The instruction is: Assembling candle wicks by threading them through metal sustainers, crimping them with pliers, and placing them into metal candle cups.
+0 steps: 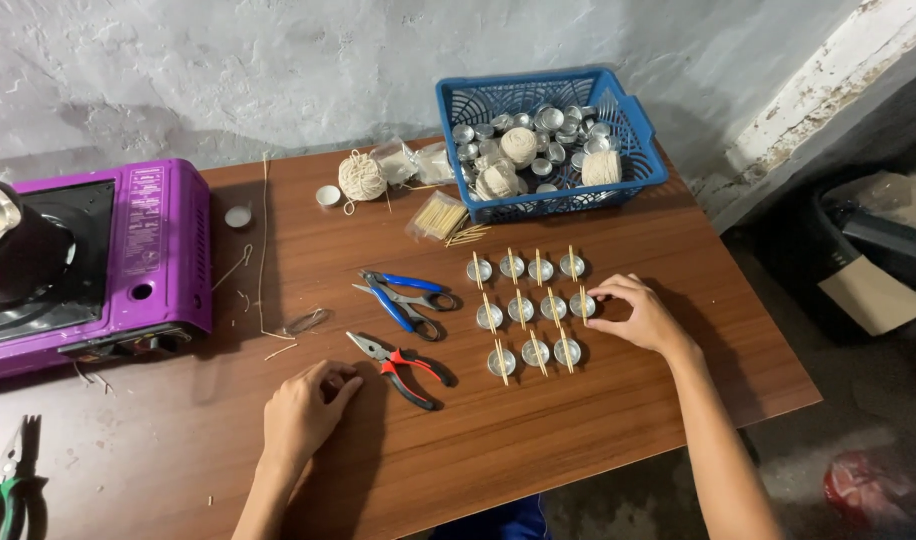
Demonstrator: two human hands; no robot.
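Several small round metal cups [530, 308] stand in rows on the brown wooden table [578, 440], each with a thin wooden stick laid across its top. My right hand [638, 315] touches the rightmost cup of the middle row [582, 304], its fingertips on the stick there. My left hand [306, 408] rests flat on the table, fingers loosely curled, beside red-handled pliers [403, 368]. It holds nothing.
Blue-handled pliers and scissors [408, 298] lie left of the cups. A blue basket [553, 145] of metal cups and string balls sits at the back, with a string ball [362, 178] and a stick packet [438, 216] nearby. A purple stove [88, 265] stands left; green-handled cutters [6, 490] lie at the bottom left.
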